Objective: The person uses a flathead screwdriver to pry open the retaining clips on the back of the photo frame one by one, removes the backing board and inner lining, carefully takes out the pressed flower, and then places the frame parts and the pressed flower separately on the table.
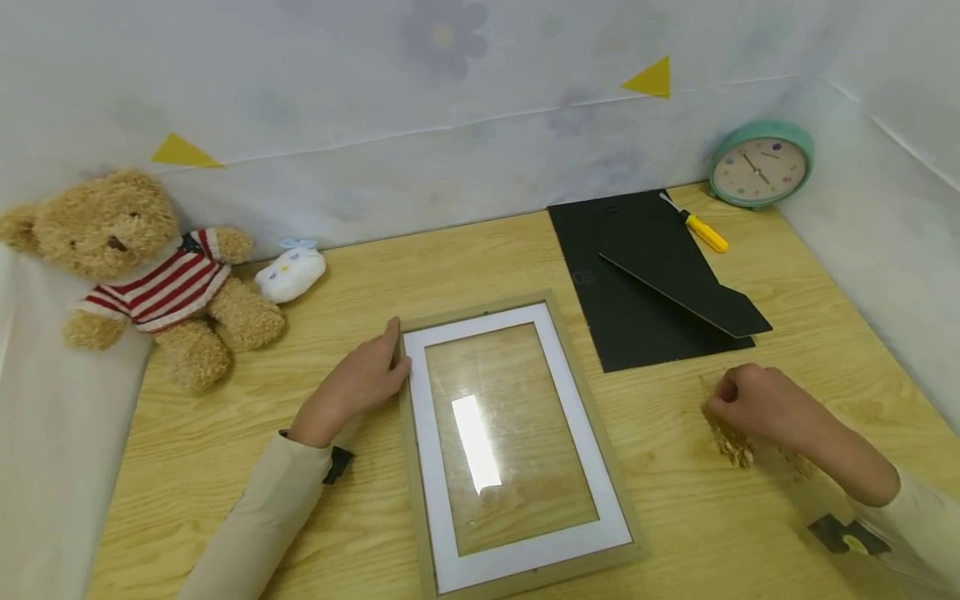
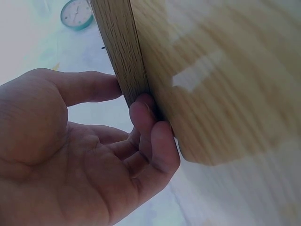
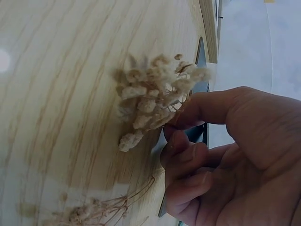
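Observation:
A light wooden picture frame (image 1: 525, 577) with a white mat and a clear pane lies flat on the table. My left hand (image 1: 362, 375) holds it near its far left corner. In the left wrist view the thumb meets one side of the wooden bar (image 2: 117, 42), and curled fingers (image 2: 164, 146) lie against the other. My right hand (image 1: 772, 408) is to the right of the frame, thumb and fingertips pinching a small bunch of dried flowers (image 3: 146, 94) by the stems. More dried sprigs (image 3: 94, 212) lie on the table beside that hand.
A black backing board (image 1: 585, 283) with its stand leg (image 1: 697, 304) raised lies beyond the right hand. A yellow-handled screwdriver (image 1: 705, 232) lies across its far edge, near a green clock (image 1: 761, 167). At the left are a teddy bear (image 1: 161, 275) and a white plush (image 1: 291, 273).

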`<state>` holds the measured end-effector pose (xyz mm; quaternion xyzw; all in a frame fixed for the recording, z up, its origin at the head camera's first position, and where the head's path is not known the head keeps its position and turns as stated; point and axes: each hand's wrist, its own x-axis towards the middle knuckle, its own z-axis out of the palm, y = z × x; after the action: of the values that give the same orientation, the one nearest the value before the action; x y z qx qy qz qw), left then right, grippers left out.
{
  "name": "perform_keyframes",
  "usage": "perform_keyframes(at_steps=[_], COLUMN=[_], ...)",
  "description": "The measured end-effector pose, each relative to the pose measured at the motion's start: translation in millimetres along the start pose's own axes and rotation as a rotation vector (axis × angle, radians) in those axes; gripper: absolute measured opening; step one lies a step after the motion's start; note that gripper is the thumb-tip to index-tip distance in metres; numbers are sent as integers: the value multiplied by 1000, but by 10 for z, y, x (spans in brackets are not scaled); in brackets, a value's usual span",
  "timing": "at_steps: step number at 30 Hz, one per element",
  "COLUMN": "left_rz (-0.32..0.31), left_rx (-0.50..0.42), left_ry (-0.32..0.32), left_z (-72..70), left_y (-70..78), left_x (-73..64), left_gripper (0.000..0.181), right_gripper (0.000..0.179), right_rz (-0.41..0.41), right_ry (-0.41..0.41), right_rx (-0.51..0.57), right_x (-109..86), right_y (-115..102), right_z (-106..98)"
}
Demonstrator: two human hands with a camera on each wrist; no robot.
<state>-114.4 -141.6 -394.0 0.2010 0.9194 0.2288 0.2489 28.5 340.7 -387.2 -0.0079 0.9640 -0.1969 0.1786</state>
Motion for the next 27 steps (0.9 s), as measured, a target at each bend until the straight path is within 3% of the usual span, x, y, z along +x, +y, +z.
perform_keyframes(at_steps=[10,16,20,24,27], left_rz=[0,0,-56,-93,-97], left_rx=[-17,-8,-4,12,6], left_ry=[-13,2,19,39,39], left_z=[2,-2,15,53,68], left_y=[-11,29,100,146,153], left_x=[-2,-28,-70,-92,-100], left_gripper=[70,72,76,79,81], right_gripper=[19,29,36,37,43], right_rz=[16,60,51,-36,-102], right_ry=[-43,-88,3,99,118], right_rx=[12,40,-27,-119,-140], right_x=[-38,-73,-84,-82,-59], right_y=[78,25,-243,-712,-1024], right_z=[8,-115,-122,121,342])
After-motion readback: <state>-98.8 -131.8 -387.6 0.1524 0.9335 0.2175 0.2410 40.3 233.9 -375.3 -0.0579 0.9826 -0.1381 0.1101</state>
